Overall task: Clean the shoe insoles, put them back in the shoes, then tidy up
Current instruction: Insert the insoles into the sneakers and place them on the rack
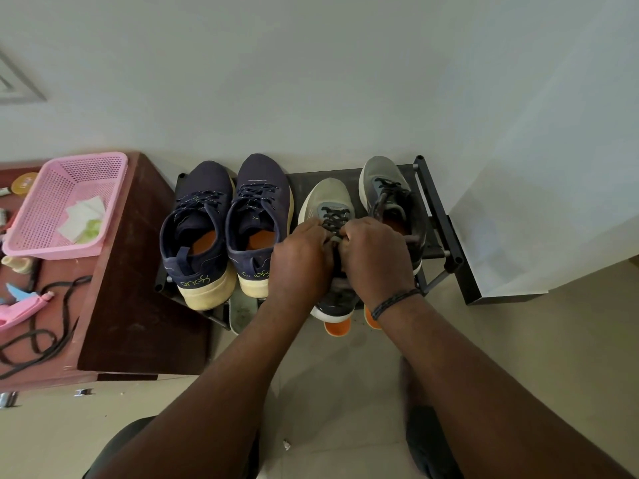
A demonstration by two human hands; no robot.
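**shoefan22:** So which step is this? Both hands are on the pale cream-and-grey running shoe with black laces (pixel 326 216), sitting on the black metal shoe rack (pixel 439 216) at centre right of the frame. The left hand (pixel 301 257) and right hand (pixel 375 252) have their fingers curled in at the lace area, so each grip looks clenched on the laces or tongue. Can't tell exactly which bit they're pinching, the knuckles hide it.

**rackguy:** I'd say it's the put-back stage, basically finishing up. The pair of navy knit sneakers with cream soles (pixel 224 219) left of it already shows orange insoles (pixel 204 242) inside, and the darker grey running shoe (pixel 390 198) just right of the hands shows orange inside too. The insole of the shoe being handled is hidden under the hands.

**shoefan22:** Next move?

**rackguy:** Probably snug the laces, let go, and square the shoe beside its partner. Then tidy the brown wooden counter (pixel 138 271) at left: pink plastic mesh basket (pixel 69 202) with wipes, loose black cord (pixel 45 333).
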